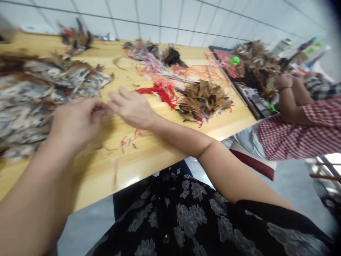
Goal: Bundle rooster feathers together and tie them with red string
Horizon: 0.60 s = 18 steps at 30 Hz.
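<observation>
Over the table, my left hand (76,122) and my right hand (134,108) meet at the fingertips. Both are closed in a pinch, and whatever lies between the fingers is too small and blurred to make out. Beside and partly behind my left hand spreads a big heap of grey and brown feathers (23,110). To the right of my right hand lie a bunch of red strings (162,93) and a pile of brown feathers (206,99). Small red and dark scraps (129,142) are scattered just below my right hand.
The wooden table (98,188) runs along a white panelled wall (149,21). Farther back are another feather clump (76,37) and tangled pinkish netting (149,58). A dark-edged tray (239,89) with feathers stands at right, where a co-worker in a red checked top (301,131) works.
</observation>
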### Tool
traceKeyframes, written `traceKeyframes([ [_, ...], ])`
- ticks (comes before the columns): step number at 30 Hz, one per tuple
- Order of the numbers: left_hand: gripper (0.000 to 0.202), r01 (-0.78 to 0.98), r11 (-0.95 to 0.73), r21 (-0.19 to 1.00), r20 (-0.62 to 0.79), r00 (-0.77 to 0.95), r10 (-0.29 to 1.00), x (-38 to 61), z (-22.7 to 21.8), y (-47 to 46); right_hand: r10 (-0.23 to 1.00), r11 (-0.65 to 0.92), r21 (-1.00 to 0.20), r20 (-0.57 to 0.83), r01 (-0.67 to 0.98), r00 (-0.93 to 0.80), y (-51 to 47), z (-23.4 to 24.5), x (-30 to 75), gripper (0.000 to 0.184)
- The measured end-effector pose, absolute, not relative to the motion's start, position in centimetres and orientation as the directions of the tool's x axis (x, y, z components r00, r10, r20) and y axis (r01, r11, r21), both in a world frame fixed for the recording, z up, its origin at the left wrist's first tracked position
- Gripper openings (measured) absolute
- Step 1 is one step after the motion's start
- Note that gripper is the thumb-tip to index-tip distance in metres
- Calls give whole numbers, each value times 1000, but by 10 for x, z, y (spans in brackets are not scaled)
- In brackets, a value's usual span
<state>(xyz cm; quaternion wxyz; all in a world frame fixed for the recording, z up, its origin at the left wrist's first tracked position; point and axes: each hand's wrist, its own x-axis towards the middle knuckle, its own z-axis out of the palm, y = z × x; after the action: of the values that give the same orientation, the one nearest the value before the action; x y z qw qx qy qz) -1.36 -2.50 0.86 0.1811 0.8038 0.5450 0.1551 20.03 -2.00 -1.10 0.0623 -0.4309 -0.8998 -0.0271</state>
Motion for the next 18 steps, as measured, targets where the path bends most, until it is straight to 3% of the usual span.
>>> traceKeyframes([
  [1,10,844,-318,432,37,336,941,-7,18,-30,779,621,-19,129,784,-614,-23,-5,206,68],
  [3,9,837,-235,493,32,253,967,3,28,-36,848,515,-100,203,851,-489,-24,1,217,64],
  [6,7,639,-87,764,14,118,993,7,23,-35,899,408,-350,316,843,-304,-13,-10,226,36],
  [9,19,334,18,943,-48,82,995,6,3,-25,908,409,-559,325,721,-264,-2,-33,225,29],
  [14,35,268,-117,956,65,194,979,-4,-29,-10,934,333,-809,212,485,-287,1,-50,215,38],
  [18,30,271,-163,949,106,213,971,-9,-39,-5,936,222,-935,125,277,-328,0,-48,210,58],
])
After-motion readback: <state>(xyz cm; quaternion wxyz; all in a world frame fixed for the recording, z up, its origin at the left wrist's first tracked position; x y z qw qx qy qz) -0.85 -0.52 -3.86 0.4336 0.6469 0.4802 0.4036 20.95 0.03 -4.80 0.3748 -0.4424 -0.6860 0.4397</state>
